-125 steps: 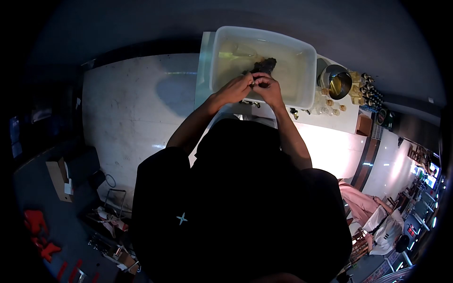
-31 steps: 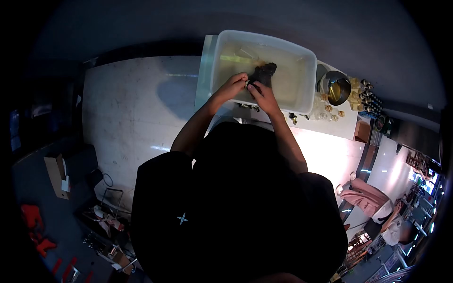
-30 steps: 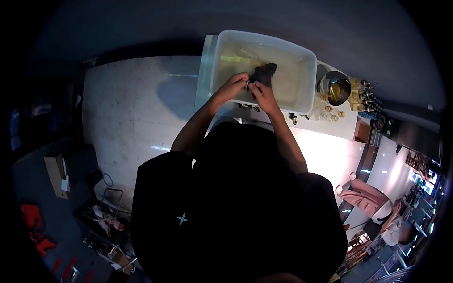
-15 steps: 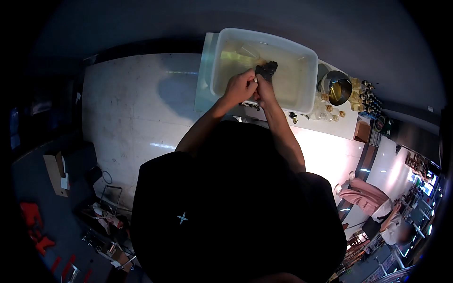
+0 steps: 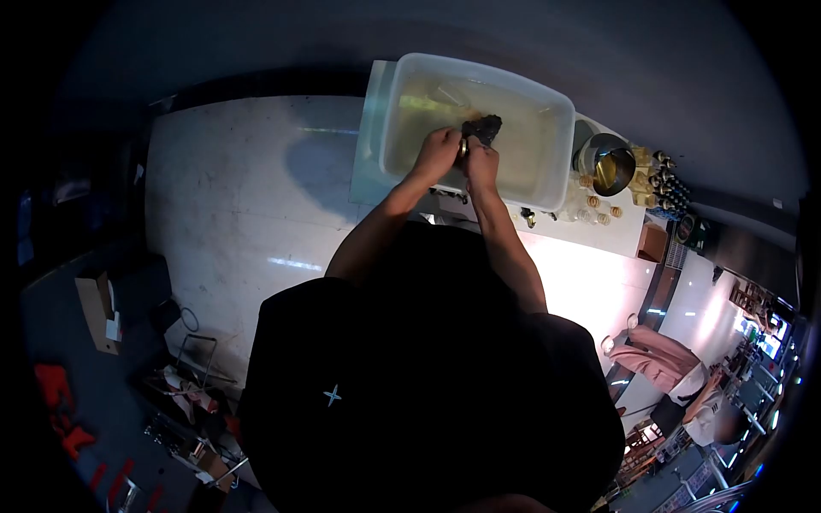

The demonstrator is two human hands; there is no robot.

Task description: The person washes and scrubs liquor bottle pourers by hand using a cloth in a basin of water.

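Note:
Both my hands are over the near part of a white plastic tub (image 5: pixel 564 162) holding cloudy, yellowish water. My right hand (image 5: pixel 482 166) is closed on a crumpled dark cloth (image 5: pixel 484 129), which sticks out beyond the fingers. My left hand (image 5: pixel 438 154) is closed right beside it. A small object with a gold-coloured rim (image 5: pixel 463 147) shows between the two hands, at my left fingers. Most of it is hidden, so its kind is unclear. A pale, clear object (image 5: pixel 451 92) lies in the water at the tub's far left.
Right of the tub stand a metal pot (image 5: pixel 629 157) with yellowish contents and several clear glass containers with gold-coloured rims (image 5: pixel 604 219). Several dark-topped bottles (image 5: pixel 669 190) stand farther right. Small dark pieces (image 5: pixel 528 218) lie before the tub. A seated person (image 5: pixel 663 359) is at lower right.
My left hand has turned slightly, and the gold-coloured rim shows more clearly between my hands. My right hand stays on the dark cloth. The whole view has shifted a little.

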